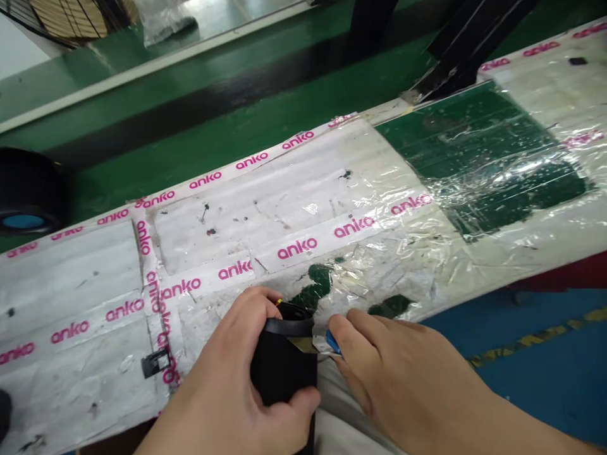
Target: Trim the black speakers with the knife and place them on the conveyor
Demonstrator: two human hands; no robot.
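My left hand is wrapped round a black housing with a curved rim, held at the bench's near edge. A bit of yellow and red shows by the index fingertip, too small to name. In my right hand is a blue utility knife, its handle mostly hidden by closed fingers. The knife's metal blade points left and lies against the housing just below the rim. Whether it cuts into the surface, I cannot tell.
The bench is covered in white sheet and printed tape. A small black plastic clip lies on its left part. A black round object with a blue end stands beyond the far edge. A fan is at the upper left.
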